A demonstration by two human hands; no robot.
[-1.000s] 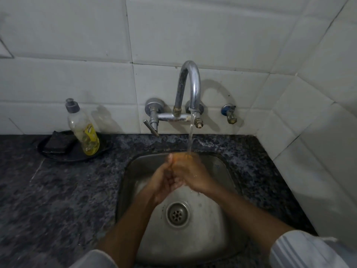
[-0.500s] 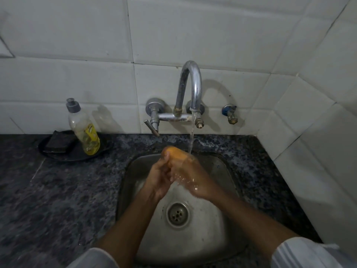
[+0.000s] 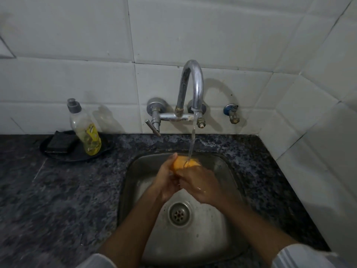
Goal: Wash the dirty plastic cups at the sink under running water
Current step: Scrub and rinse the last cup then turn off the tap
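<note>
Both hands over sink (image 3: 228,175), approx 12 o'clock of drain (image 3: 179,214). Left hand (image 3: 166,180) & right hand (image 3: 201,182) w/ fingers grasping orange cup (image 3: 183,163), probably tipped sideways. Water stream (image 3: 192,144) from tap (image 3: 191,86) hits cup. Soap bottle (image 3: 86,130) on surface (image 3: 58,200) at 10 o'clock.

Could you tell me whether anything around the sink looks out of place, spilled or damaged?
Nothing stands out. Both hands, left hand and right hand, hold the orange cup under the tap's stream; the soap bottle stands upright.
</note>
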